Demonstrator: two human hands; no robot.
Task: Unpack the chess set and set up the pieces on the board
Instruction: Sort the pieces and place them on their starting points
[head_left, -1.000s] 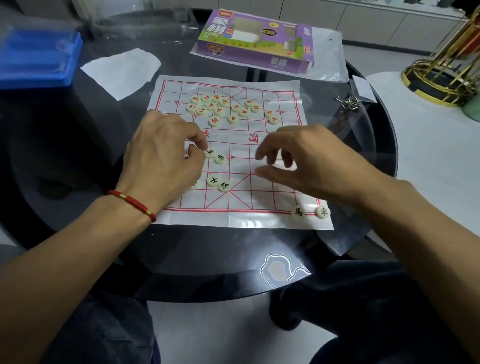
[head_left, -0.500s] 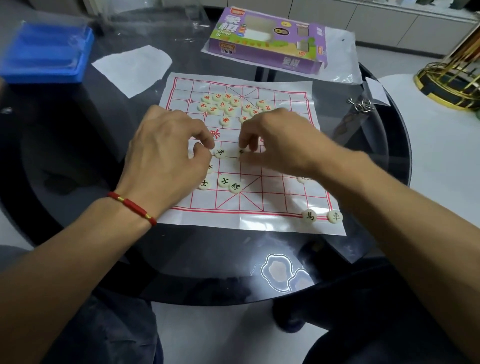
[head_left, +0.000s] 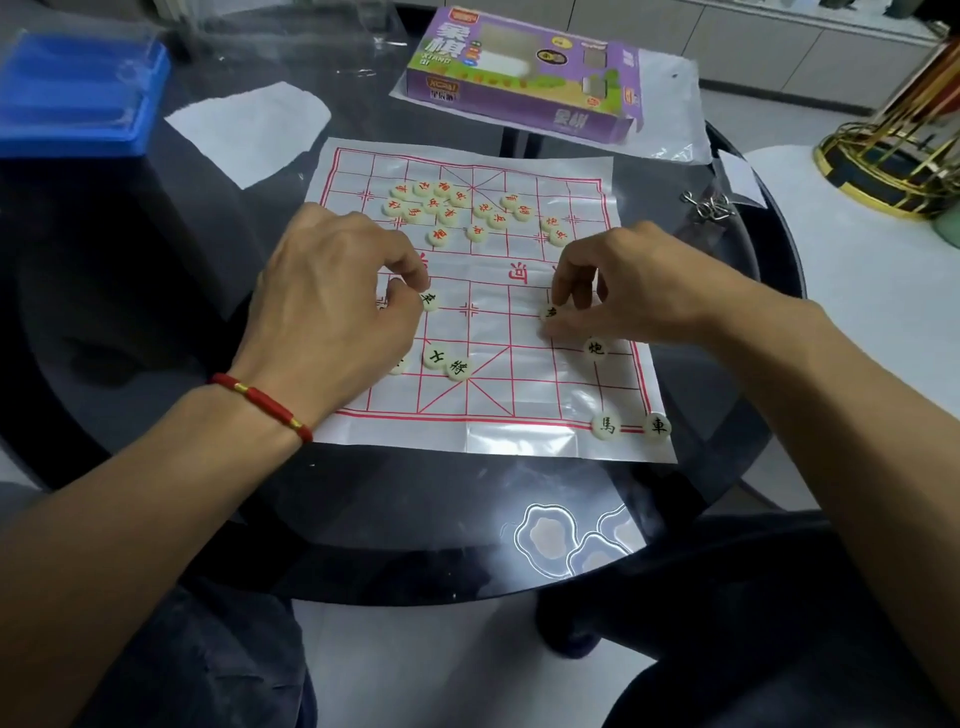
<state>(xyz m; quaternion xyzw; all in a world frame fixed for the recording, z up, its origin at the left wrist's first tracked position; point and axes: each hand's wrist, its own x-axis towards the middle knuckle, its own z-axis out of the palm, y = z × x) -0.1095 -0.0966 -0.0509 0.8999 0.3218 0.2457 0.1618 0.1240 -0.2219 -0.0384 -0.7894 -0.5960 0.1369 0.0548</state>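
The left hand (head_left: 332, 306) is hovering over the board (head_left: 483, 405) at its 9 o'clock edge, fingertips pinching together beside a black-marked piece (head_left: 430, 300); whether they are actually clamping it cannot be told. At 5 o'clock from that hand, two black-marked pieces (head_left: 445, 362) are lying touching, with a third partly hidden under the palm. At the board's 12 o'clock end, the red-marked pieces (head_left: 457, 210) are lying in a loose heap, roughly seventeen visible. The right hand (head_left: 639, 291), toward 3 o'clock, is pinching a black-marked disc (head_left: 549, 313) between thumb and fingertips. A cannon piece (head_left: 595, 348) is sitting just below it, and two placed pieces (head_left: 629, 426) are resting at the 5 o'clock corner.

The discs are likely light, rigid and smooth; grip each by its rim. The board is a thin, glossy sheet on the glass bench (head_left: 415, 519) and may be sliding easily.
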